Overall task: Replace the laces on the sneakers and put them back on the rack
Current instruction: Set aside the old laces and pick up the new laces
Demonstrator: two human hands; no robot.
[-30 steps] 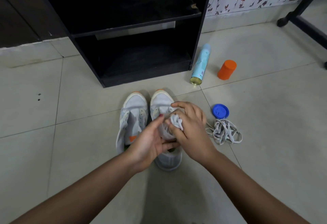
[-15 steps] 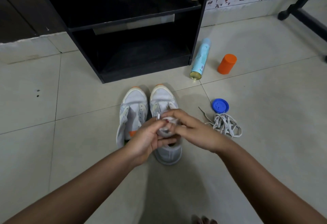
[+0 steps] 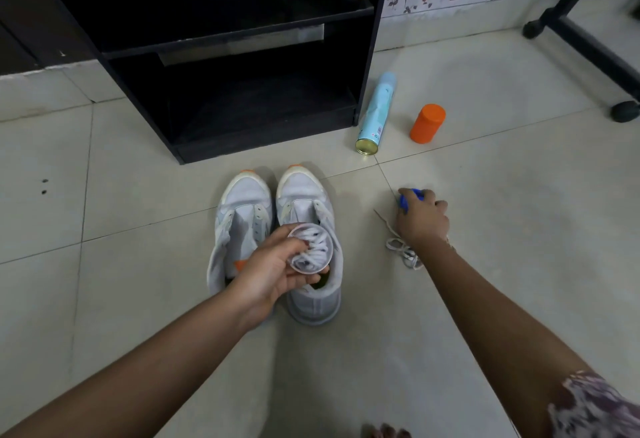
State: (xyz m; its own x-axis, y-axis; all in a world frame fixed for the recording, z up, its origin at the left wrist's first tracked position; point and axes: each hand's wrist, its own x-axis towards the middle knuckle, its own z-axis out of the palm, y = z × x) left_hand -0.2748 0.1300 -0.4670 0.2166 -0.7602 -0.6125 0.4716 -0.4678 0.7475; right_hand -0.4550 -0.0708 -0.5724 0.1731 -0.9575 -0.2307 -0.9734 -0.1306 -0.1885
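Two white sneakers stand side by side on the tiled floor, toes toward the black rack (image 3: 194,56): the left sneaker (image 3: 242,216) and the right sneaker (image 3: 304,202), both without laces. My left hand (image 3: 273,271) holds a small clear round container (image 3: 313,254) stuffed with white laces, just above the right sneaker's opening. My right hand (image 3: 420,217) reaches to the right and grips the blue lid (image 3: 410,197) on the floor. A loose pile of grey-white laces (image 3: 401,250) lies partly under my right wrist.
A light blue spray can (image 3: 375,113) lies on its side beside the rack's right wall. An orange container (image 3: 427,123) stands right of it. A black wheeled stand (image 3: 585,32) crosses the far right. A floral wall panel runs behind.
My right hand left the container and moved right to the blue lid on the floor. My left hand now holds the container alone, tilted so the laces inside show.
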